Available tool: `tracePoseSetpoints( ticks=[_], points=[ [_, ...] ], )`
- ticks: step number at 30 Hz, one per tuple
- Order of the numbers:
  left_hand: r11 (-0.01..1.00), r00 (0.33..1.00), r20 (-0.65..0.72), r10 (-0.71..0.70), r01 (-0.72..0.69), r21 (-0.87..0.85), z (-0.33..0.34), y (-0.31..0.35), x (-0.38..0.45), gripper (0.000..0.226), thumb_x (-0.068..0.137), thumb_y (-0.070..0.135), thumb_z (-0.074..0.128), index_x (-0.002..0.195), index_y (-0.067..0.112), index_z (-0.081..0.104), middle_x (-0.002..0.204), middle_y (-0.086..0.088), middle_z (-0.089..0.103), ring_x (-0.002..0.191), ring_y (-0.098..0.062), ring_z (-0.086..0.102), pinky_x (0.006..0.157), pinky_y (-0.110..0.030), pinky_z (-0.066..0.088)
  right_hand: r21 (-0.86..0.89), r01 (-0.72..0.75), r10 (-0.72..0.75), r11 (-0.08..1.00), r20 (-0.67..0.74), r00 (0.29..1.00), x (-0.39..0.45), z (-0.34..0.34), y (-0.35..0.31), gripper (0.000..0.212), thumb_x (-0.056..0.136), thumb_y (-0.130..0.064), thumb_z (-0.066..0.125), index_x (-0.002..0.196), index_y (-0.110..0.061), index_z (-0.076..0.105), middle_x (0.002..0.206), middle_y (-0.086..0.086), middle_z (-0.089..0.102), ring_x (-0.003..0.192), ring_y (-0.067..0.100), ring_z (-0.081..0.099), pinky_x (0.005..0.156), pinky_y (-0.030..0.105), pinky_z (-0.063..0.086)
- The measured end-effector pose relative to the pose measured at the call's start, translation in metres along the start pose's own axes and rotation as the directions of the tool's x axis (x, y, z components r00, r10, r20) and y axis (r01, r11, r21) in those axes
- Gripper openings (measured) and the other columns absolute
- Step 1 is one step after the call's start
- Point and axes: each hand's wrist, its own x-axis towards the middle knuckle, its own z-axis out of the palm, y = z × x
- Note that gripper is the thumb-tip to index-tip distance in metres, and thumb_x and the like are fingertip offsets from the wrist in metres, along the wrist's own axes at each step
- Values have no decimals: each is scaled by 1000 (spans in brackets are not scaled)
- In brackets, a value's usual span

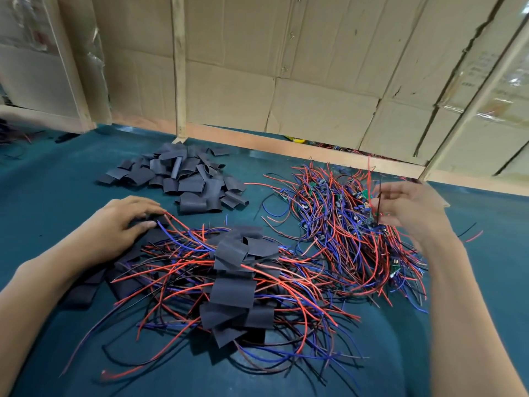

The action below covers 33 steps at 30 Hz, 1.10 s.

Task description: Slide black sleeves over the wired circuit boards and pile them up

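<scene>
Sleeved boards [233, 285] heaped near the middle of the teal surface [43, 181], black sleeves stacked in a rough column with red, blue and black wires fanning out to both sides. Loose black sleeves [183, 176] piled at the far left-centre, flat and empty, well apart from the near heap. Bare wired boards [337, 219] tangled at the right, small green boards showing among the red and blue wires, just beside the near heap and touching it along the wire ends.

Left hand [123, 222] lying palm down at the left edge of the near heap, fingers curled over a black sleeve [156, 220], thumb against its near side, red and blue wires trailing out from under the fingertips toward the right. More dark sleeves flat on the surface beneath the left forearm.

Right hand [412, 207] raised over the far right of the tangled pile, fingers bent and pinching thin wires [375, 196], one black and one red, running upward from a small board [373, 224] hanging just above the pile. Somewhat blurred, so exact finger placement unclear.

Cardboard wall [286, 67] with wooden battens along the far edge of the surface. Two stray wire ends, black and red, lying on the surface at the far right.
</scene>
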Motion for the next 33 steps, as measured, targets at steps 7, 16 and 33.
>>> tracePoseSetpoints(
  ticks=[7,16,33],
  points=[
    [999,997,73,19,-15,-44,1,-2,4,32,92,2,62,92,33,56,113,7,66,113,-32,58,97,-54,45,128,261,-247,957,-118,962,0,4,-6,33,90,7,63,93,-24,55,97,11,56,85,31,72,65,47,64],
    [999,997,-65,-39,40,24,7,-5,3,52,97,11,58,146,25,47,115,-2,58,106,-27,48,95,-36,37,239,336,-311,911,-137,940,2,8,-6,47,75,3,82,104,-21,54,83,-4,64,76,13,69,64,28,58],
    [905,923,-121,-364,382,189,-2,-12,10,23,93,9,63,114,11,73,137,-17,54,134,-34,41,109,-41,26,290,569,-422,769,-438,794,-26,6,-57,20,87,-20,76,106,-14,71,89,-2,71,80,22,65,70,35,61]
  ],
)
